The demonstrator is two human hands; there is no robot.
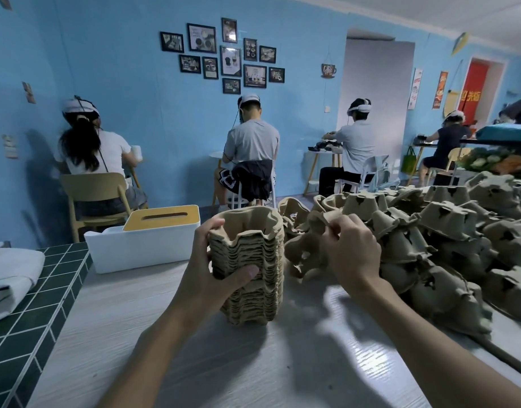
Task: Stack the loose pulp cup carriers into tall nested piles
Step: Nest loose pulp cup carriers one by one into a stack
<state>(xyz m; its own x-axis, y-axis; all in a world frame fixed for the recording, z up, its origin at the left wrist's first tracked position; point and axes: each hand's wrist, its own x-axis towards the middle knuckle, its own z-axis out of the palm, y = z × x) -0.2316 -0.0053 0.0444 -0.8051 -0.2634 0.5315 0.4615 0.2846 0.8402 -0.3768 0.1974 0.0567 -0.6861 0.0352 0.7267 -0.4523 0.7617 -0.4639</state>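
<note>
On the tabletop (194, 348): 1 nested pile (260, 245), my left hand (212, 260) wrapped round it. My right hand (350, 254) pinches 1 loose carrier (305, 254) just beside. I should align its cups, then seat it squarely.

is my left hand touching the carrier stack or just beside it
Touching. Head view: the left hand grips the nested stack, thumb pressed across its front, fingers curled round its far side; the right hand pinches a loose carrier.
</note>
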